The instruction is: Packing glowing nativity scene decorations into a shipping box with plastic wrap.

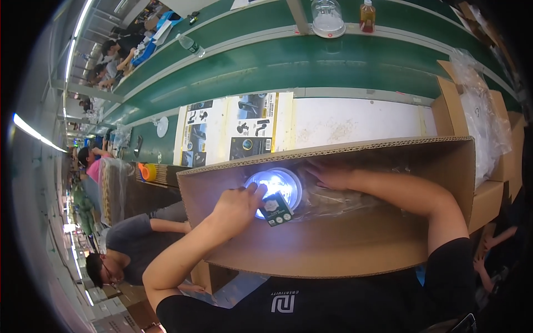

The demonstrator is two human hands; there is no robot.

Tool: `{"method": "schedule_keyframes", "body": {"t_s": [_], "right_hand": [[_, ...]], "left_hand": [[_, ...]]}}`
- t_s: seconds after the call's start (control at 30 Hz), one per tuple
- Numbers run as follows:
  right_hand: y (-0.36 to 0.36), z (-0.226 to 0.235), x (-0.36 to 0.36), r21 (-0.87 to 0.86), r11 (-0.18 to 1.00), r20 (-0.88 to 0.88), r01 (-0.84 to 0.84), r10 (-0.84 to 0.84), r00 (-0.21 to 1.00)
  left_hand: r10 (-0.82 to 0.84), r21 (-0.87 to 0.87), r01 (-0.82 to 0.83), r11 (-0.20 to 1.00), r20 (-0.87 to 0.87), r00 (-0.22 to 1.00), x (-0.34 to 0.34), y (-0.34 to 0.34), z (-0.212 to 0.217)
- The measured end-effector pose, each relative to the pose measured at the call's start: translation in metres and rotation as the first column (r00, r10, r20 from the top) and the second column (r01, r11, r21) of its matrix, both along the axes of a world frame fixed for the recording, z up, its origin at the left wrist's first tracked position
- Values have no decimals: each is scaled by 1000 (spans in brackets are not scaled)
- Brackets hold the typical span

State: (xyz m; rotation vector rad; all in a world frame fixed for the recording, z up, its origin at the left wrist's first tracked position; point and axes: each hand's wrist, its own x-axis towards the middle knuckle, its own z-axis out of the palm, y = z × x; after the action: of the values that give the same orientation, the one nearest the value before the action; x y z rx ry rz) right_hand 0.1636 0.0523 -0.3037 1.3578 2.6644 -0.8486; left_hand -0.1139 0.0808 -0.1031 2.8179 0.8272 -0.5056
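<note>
From where I stood, the person's left hand [239, 208] had its fingers bunched at a glowing round lamp [281, 182] inside the cardboard box [333, 252], a dark green card [277, 211] overlapping its edge, while the right hand [328, 175] reached, fingers loosely extended, beside clear plastic [338, 201], though I couldn't tell whether either gripped anything.

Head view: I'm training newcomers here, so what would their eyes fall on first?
First, the glowing round object inside the open cardboard box, left of its middle, with the left hand and a dark card in front. Next, the long green work surface running across the top.
</note>
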Motion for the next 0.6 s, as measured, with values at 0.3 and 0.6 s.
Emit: {"method": "schedule_keyframes", "body": {"t_s": [0.3, 0.6], "right_hand": [[18, -6, -44, -160, 923, -239, 350, -381, 893], [26, -44, -70, -271, 914, -196, 302, -359, 912]], "left_hand": [[5, 24, -3, 1000, -76, 997, 3, -4, 5], [-59, 63, 64, 996, -78, 995, 10, -15, 4]]}}
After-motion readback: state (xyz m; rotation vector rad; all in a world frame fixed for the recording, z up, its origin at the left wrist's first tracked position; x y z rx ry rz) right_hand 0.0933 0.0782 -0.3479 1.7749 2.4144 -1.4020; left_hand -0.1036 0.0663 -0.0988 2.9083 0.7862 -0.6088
